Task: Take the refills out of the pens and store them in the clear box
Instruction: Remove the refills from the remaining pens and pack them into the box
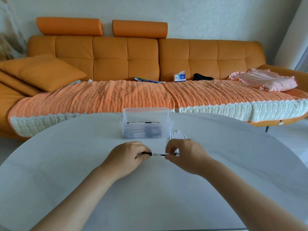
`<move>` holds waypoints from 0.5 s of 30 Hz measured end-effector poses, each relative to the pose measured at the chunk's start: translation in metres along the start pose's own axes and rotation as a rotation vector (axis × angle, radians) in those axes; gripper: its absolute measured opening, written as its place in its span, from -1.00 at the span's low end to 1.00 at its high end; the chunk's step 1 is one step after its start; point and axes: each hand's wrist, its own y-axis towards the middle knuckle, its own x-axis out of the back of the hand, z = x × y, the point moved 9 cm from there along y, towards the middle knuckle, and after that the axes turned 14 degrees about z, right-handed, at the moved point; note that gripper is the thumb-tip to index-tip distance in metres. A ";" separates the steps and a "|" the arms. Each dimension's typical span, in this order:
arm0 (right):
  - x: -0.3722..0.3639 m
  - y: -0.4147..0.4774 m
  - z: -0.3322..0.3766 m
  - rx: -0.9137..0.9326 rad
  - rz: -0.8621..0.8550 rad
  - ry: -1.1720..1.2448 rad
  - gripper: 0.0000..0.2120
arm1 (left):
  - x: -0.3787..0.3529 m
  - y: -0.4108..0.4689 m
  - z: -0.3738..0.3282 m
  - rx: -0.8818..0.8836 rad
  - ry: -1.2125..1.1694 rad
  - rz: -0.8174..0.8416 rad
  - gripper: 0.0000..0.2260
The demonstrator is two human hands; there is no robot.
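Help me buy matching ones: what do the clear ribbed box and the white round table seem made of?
Clear ribbed box: translucent moulded plastic; contents show through its fluted walls. White round table: smooth matt top, perhaps laminate or painted board; unsure.

An orange tufted sofa (126, 54) carries 2 roll headrests (69, 26) on its back and 2 orange cushions (41, 70) stacked at its left end. A knitted orange throw (116, 97) with a white edge covers the seat. On it lie flat booklets (148, 80), a tissue box (180, 77), a black item (202, 77) and a rumpled pink garment (265, 80). The white surface (66, 164) stands in front.
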 end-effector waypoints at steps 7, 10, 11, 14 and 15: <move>-0.005 0.000 0.006 0.039 -0.027 0.026 -0.89 | -0.004 0.004 -0.002 -0.021 -0.053 0.018 -0.90; -0.007 0.001 0.012 0.066 -0.039 0.024 -0.88 | -0.007 0.005 -0.004 -0.032 -0.076 0.028 -0.90; -0.008 0.001 0.014 0.078 -0.039 0.025 -0.88 | -0.008 0.005 -0.005 -0.033 -0.087 0.033 -0.90; -0.008 0.002 0.020 0.107 -0.047 0.042 -0.86 | -0.010 0.006 -0.006 -0.038 -0.109 0.047 -0.88; -0.008 0.002 0.019 0.095 -0.046 0.044 -0.85 | -0.010 0.006 -0.006 -0.039 -0.109 0.049 -0.86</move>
